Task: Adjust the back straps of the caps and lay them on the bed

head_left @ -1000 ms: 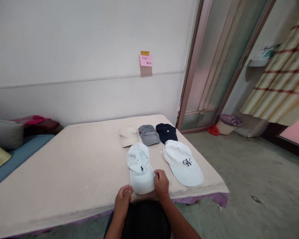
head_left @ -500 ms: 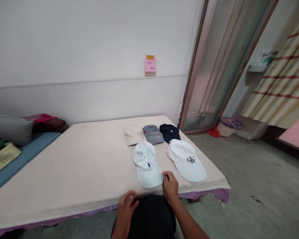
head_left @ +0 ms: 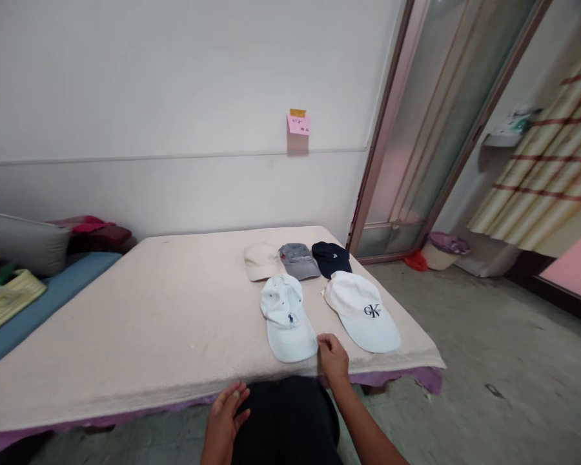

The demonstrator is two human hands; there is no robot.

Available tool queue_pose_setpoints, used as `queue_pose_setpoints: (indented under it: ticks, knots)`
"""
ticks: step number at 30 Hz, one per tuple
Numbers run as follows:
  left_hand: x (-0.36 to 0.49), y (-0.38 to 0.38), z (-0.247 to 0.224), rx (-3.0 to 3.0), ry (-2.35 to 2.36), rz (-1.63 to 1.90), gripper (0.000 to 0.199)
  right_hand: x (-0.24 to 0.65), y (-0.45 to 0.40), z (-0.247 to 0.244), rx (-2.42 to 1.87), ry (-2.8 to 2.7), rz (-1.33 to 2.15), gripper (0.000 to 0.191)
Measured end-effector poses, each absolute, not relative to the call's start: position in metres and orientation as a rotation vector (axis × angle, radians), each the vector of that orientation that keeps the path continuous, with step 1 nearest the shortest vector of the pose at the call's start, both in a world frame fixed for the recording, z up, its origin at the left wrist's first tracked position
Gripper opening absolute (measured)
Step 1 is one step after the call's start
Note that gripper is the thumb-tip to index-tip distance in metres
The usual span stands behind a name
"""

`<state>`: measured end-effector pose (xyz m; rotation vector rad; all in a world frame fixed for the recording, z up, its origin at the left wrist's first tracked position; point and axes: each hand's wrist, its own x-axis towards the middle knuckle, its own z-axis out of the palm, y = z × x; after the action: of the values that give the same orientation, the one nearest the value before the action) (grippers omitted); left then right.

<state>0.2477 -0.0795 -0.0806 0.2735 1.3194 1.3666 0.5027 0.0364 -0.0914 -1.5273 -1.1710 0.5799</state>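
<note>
"Where are the hands from where you're standing?"

"The left hand (head_left: 226, 410) is by the front edge of the bed (head_left: 174, 310), grip open, thumb apart from the fingers. The right hand (head_left: 333, 356) has its thumb and fingers drawn together at the brim of the pale blue cap (head_left: 285, 316). I can't tell whether that grip is closed on the cloth."

"And how near the edges are the caps?"

"The pale blue one's brim comes near the front edge. The white cap (head_left: 361, 310) (the one with big dark letters) is near the right edge, a strip of cover between the two."

"Behind them?"

"Cream cap (head_left: 262, 261), grey cap (head_left: 298, 260), navy cap (head_left: 331, 259), side by side, the navy one near the right edge too."

"Room to move?"

"Mostly on the left: a broad stretch of cream cover runs back to the wall (head_left: 198, 200)."
</note>
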Motion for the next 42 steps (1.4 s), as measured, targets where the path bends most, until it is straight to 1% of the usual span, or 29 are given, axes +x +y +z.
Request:
queue_pose_setpoints:
  ticks: [5, 7, 10, 13, 16, 17, 19, 22, 25, 42]
  knots:
    - [0.253, -0.071, -0.057, 0.316, 1.347, 1.355, 0.021, 0.493, 0.026, -0.080, -1.541, -1.082, 0.678, 0.020]
    - [0.259, -0.068, -0.047, 0.357, 1.357, 1.347, 0.026, 0.483, 0.018, -0.072, -1.518, -1.074, 0.720, 0.021]
    - [0.266, -0.066, -0.029, 0.461, 1.352, 1.344, 0.038, 0.462, 0.010, -0.055, -1.439, -1.109, 0.845, 0.023]
    - [0.271, -0.062, -0.001, 0.640, 1.367, 1.383, 0.058, 0.440, 0.009, -0.028, -1.328, -1.171, 1.028, 0.036]
    - [0.271, -0.059, 0.041, 0.831, 1.401, 1.469, 0.079, 0.426, 0.010, 0.017, -1.196, -1.222, 1.133, 0.061]
    - [0.271, -0.058, 0.056, 0.880, 1.397, 1.511, 0.084, 0.424, 0.009, 0.035, -1.094, -1.244, 1.150, 0.067]
    - [0.268, -0.058, 0.084, 0.998, 1.368, 1.588, 0.089, 0.422, 0.008, 0.073, -0.944, -1.340, 1.038, 0.070]
    - [0.264, -0.062, 0.113, 1.142, 1.393, 1.669, 0.089, 0.423, 0.001, 0.120, -0.884, -1.505, 0.769, 0.070]
    - [0.262, -0.068, 0.125, 1.199, 1.466, 1.709, 0.088, 0.425, -0.006, 0.143, -0.890, -1.577, 0.609, 0.070]
    - [0.276, -0.089, 0.152, 1.305, 1.484, 1.795, 0.089, 0.443, -0.036, 0.160, -0.957, -1.602, 0.463, 0.073]
